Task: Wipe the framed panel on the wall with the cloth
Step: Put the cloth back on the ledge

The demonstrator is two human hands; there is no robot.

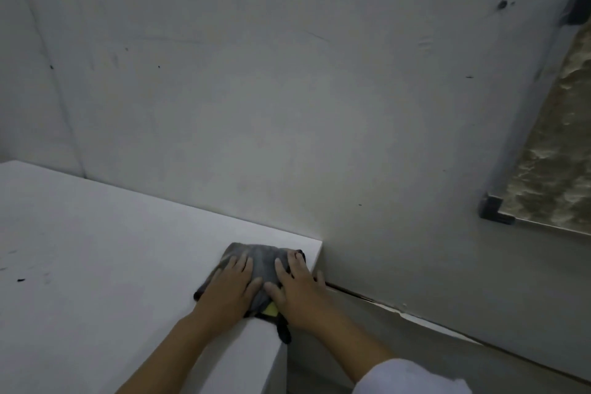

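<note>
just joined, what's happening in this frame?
A person has both hands flat on a dark grey cloth lying at the corner of a white tabletop: left hand on its left side, right hand on its right. They look to be folding or gathering it. The framed panel with a textured beige face hangs on the wall to the right, untouched; wiping has not begun.

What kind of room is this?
Likely a plain indoor room, perhaps domestic; hard to say more. Shown: a scuffed white wall, a white table pushed against it, and a framed panel hanging at right.
</note>
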